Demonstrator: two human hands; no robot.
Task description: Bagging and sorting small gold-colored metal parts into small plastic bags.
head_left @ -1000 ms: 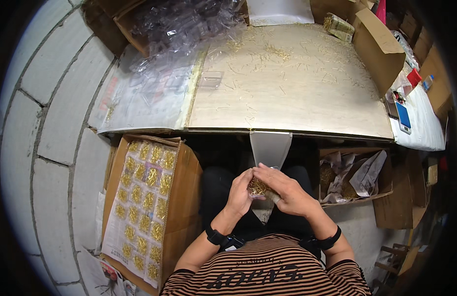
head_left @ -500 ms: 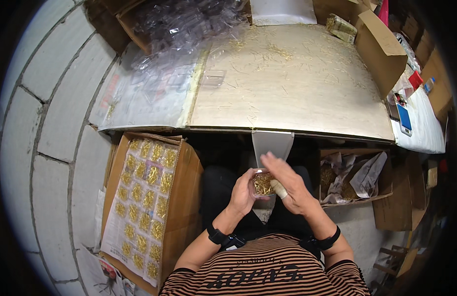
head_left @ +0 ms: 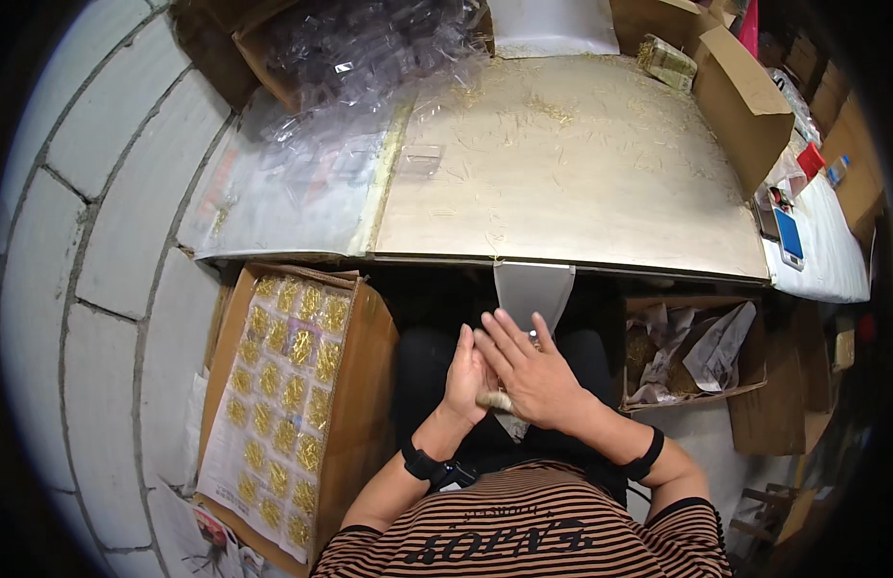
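In front of my lap, my left hand (head_left: 463,380) cups a small clear plastic box of gold-coloured metal pieces. Only a glint of the box (head_left: 533,336) shows, as my other hand hides most of it. Laid over the top is my right hand (head_left: 535,378), palm down, its fingers stretched out. A beige wrap (head_left: 495,399) covers that hand's thumb. To the left, a cardboard carton (head_left: 358,385) bears rows of similar clear boxes with gold pieces (head_left: 292,390) on printed paper.
Ahead is a pale worktable (head_left: 581,183) strewn with thin gold pieces. Empty clear plastic boxes (head_left: 369,72) are heaped at its far left. At right stand an upright carton flap (head_left: 745,106), a blue-screened device (head_left: 788,236) and a lower carton lined with paper (head_left: 711,347).
My right hand has swung left and flattened over the plastic box, covering the gold pieces that showed before. My left hand's fingers now point more upward beside it.
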